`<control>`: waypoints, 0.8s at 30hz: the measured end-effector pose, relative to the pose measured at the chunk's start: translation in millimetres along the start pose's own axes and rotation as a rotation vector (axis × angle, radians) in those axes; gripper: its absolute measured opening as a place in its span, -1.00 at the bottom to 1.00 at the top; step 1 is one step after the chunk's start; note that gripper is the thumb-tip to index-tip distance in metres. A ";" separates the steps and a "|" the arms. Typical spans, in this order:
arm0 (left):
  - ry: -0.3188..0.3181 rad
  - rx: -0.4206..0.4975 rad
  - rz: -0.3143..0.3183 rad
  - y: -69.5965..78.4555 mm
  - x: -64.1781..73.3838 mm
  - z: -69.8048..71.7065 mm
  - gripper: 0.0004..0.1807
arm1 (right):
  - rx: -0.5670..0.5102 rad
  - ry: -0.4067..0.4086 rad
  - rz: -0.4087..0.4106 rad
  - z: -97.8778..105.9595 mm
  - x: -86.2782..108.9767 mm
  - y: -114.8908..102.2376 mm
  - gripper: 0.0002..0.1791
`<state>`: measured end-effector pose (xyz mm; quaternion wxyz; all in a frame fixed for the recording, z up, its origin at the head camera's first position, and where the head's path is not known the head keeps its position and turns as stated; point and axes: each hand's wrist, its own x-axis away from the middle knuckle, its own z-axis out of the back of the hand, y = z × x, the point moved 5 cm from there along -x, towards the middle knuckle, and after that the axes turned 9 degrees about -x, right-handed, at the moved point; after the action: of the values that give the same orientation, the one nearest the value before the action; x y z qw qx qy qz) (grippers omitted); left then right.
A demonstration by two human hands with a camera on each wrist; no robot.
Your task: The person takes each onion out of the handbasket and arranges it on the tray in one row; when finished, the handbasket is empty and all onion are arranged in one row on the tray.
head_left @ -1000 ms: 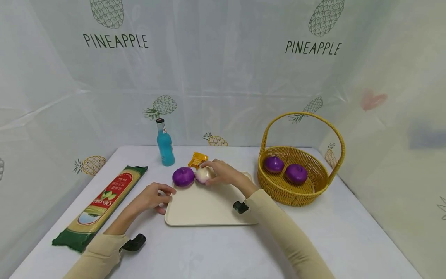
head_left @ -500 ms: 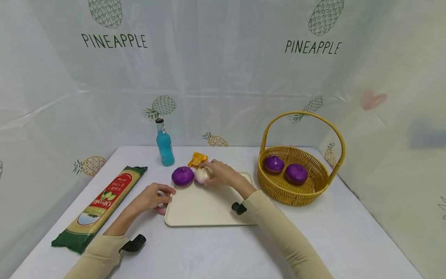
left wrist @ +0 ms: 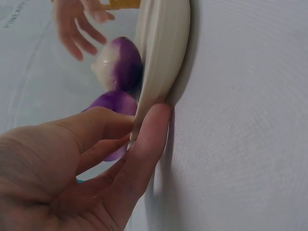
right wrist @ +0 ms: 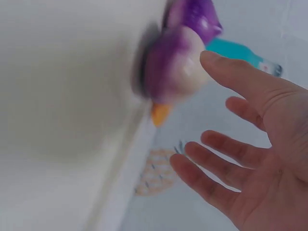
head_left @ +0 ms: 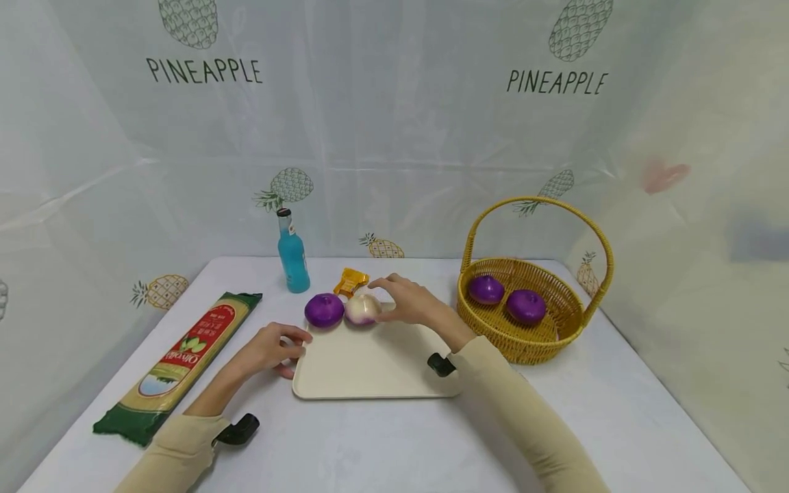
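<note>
A cream rectangular tray point(head_left: 370, 363) lies on the table, its left rim pinched between thumb and fingers of my left hand point(head_left: 271, 349); the left wrist view shows the thumb point(left wrist: 154, 127) along the rim's outer side. On the tray's far left part sit two turnip-like vegetables side by side, one purple point(head_left: 324, 311), one white with a purple base point(head_left: 362, 310). My right hand point(head_left: 409, 301) hovers just right of the white-and-purple one, fingers spread and holding nothing. In the right wrist view a small gap shows between its fingers point(right wrist: 216, 149) and the white-and-purple vegetable point(right wrist: 175, 65).
A yellow wicker basket point(head_left: 518, 349) with a tall handle stands at the right, two purple vegetables point(head_left: 525, 307) inside. Behind the tray lies an orange wrapped packet point(head_left: 351, 281). A blue bottle point(head_left: 292, 257) stands at the back left, and a long pasta packet point(head_left: 179, 363) lies left.
My right hand has let go of the white-and-purple vegetable and drawn back slightly to the right. The left hand stays at the tray's rim.
</note>
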<state>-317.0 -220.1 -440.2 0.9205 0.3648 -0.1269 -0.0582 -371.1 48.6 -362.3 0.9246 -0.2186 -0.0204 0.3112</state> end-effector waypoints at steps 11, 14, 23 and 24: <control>-0.004 -0.024 -0.018 4.6 -3.0 5.9 -0.65 | 0.028 0.102 -0.082 76.5 75.7 44.9 -0.29; -0.011 -0.022 -0.016 3.5 -2.7 5.7 -0.65 | 0.030 0.136 -0.114 86.9 99.3 67.4 -0.30; -0.009 -0.021 -0.005 2.3 0.2 2.4 -0.65 | 0.052 0.183 -0.160 105.9 150.8 124.9 -0.27; -0.012 -0.022 -0.004 2.0 0.2 1.7 -0.65 | 0.060 0.179 -0.169 106.8 155.0 130.0 -0.27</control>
<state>-317.2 -219.7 -437.6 0.9235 0.3548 -0.1308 -0.0637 -338.5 273.3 -335.3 0.9518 -0.2152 0.0533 0.2120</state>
